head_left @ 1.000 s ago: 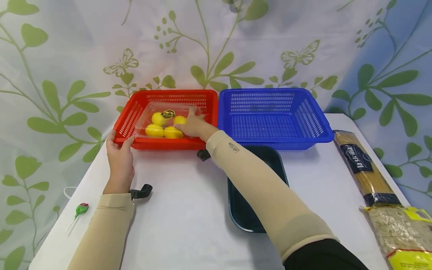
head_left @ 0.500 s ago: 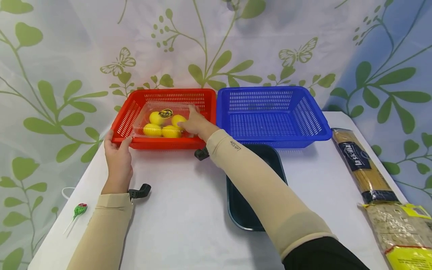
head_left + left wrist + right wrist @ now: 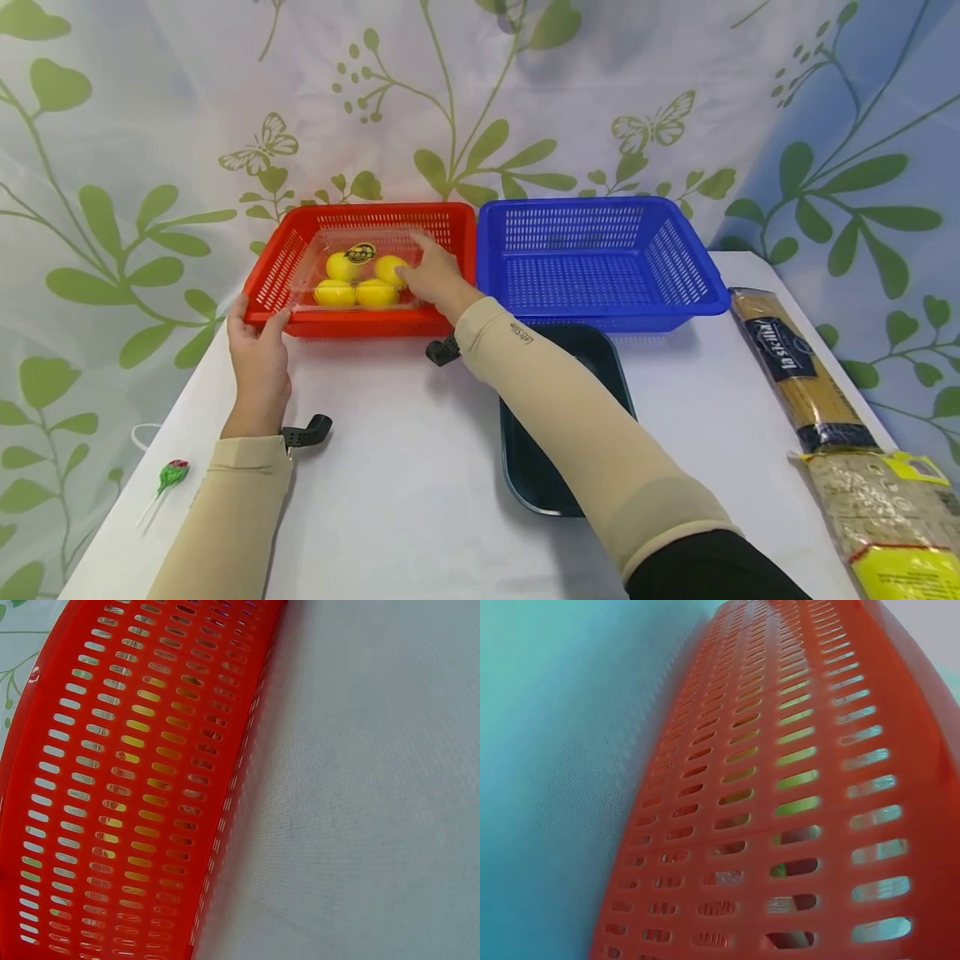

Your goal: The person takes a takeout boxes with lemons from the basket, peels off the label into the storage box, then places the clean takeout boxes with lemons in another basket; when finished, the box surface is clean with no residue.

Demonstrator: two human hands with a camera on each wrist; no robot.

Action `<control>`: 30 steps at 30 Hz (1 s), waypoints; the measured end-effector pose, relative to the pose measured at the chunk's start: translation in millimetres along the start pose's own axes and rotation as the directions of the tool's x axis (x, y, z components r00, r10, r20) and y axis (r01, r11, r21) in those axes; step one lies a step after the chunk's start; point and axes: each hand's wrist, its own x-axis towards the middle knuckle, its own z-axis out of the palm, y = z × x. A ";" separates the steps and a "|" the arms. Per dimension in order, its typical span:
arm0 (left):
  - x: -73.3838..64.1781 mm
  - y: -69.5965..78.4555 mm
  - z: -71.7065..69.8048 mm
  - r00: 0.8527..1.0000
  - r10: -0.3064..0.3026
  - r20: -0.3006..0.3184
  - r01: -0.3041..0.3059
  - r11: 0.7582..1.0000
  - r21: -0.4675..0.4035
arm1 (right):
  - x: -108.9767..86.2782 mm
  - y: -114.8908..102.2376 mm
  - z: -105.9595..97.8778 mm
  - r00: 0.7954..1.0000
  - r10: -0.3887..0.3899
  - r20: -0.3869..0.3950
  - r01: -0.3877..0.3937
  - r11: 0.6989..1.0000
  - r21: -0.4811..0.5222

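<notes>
In the head view, a clear plastic box of lemons [image 3: 347, 287] with a dark round label lies inside the red basket [image 3: 360, 327]. My right hand [image 3: 437, 273] grips the right end of the box, its thumb beside the right-hand lemon and its index finger toward the back. The other right fingers are hidden. With the thumb on the rim and fingers around the outside, my left hand [image 3: 257, 360] holds the front left corner of the basket. Both wrist views show the slotted basket wall [image 3: 150, 780], with yellow behind its slots; neither shows a hand.
A blue basket [image 3: 600, 321] stands right of the red one. Under my right forearm lies a dark green tray [image 3: 525, 467]. Along the right table edge are a pasta packet [image 3: 798, 367] and a bag with a yellow label [image 3: 877, 508]. A lollipop [image 3: 172, 473] lies at left.
The right thumb has drawn back a little to the right across the box. The left hand keeps its place on the basket corner, while the whole head view shifts slightly.
</notes>
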 end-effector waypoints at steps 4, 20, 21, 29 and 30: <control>-0.5 -0.2 -0.3 1.000 0.001 -0.002 -0.001 1.000 0.005 | -3.3 -1.1 -0.3 0.999 -0.025 -0.047 0.026 0.999 0.021; -1.6 -2.8 -1.2 1.000 0.021 0.010 -0.021 1.000 0.002 | -5.2 -1.6 -0.1 0.993 -0.055 -0.107 0.052 0.998 -0.030; -1.7 -2.8 -1.1 1.000 0.022 0.009 -0.022 1.000 0.001 | -5.4 -1.6 -0.4 0.992 -0.062 -0.109 0.059 0.998 -0.033; -1.0 -3.2 -1.3 1.000 0.021 0.010 -0.022 1.000 0.010 | -8.5 -1.2 -2.9 0.986 -0.111 -0.126 0.111 0.994 -0.012; -0.9 -3.2 -1.3 1.000 0.021 0.009 -0.021 1.000 0.010 | -8.8 -1.2 -3.2 0.986 -0.114 -0.126 0.114 0.993 -0.005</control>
